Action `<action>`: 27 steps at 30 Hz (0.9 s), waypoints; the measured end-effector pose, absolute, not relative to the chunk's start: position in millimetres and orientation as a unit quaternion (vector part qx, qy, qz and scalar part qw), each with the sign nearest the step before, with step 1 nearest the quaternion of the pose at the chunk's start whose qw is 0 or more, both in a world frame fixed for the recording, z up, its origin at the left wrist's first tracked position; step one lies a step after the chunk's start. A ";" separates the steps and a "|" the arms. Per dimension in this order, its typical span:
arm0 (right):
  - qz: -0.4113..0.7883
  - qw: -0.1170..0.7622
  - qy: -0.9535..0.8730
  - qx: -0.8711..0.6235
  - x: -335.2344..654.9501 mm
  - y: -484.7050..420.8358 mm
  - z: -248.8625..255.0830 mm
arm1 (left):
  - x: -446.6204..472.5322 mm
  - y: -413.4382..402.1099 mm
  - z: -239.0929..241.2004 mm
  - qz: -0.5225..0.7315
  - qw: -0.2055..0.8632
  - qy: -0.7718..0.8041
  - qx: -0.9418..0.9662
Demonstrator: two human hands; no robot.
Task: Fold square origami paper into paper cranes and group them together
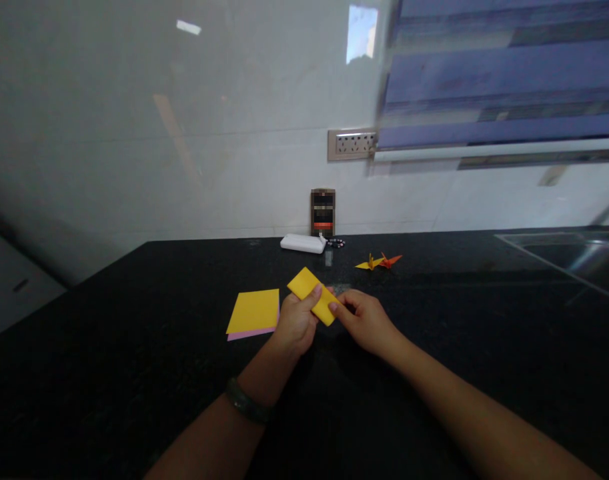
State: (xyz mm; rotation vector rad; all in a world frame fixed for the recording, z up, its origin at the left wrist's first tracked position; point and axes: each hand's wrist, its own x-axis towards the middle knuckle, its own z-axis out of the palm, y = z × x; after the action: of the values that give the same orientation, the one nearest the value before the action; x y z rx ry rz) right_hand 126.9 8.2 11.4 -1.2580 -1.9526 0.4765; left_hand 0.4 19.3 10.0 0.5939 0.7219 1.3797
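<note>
A folded yellow paper (310, 292) is held just above the black countertop (134, 347), tilted. My left hand (296, 323) pinches its lower left edge, thumb on top. My right hand (365, 320) pinches its right end with the fingers curled. Left of my left hand lies a small stack of square sheets (254, 312), yellow on top with a pink one showing beneath. Farther back on the counter sit two folded paper cranes, one yellow (369, 263) and one orange (390, 260).
A white oblong device (303, 243) lies by the back wall, with a small dark upright box (323, 212) behind it. A wall socket (351, 144) is above. A steel sink (569, 257) is set in the counter at the right. Blue blinds (504, 73) hang at the upper right.
</note>
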 end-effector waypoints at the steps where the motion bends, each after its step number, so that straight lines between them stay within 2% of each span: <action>1: 0.185 0.376 -0.765 -0.490 126.7 8.0 11.6 | 0.5 19.3 9.8 0.615 0.671 0.321 0.263; 20: 0.178 0.362 -0.770 -0.495 127.0 7.5 14.0 | 0.4 17.5 10.4 0.604 0.657 0.335 0.303; 27: 0.176 0.408 -0.770 -0.458 127.3 7.6 16.1 | 0.2 16.0 8.4 0.574 0.643 0.343 0.375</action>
State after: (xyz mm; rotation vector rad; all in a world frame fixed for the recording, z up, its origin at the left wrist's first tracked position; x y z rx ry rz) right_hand 127.3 7.6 16.1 -1.1535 -1.9409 0.4425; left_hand 0.2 16.0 8.4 0.8535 0.7813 1.3071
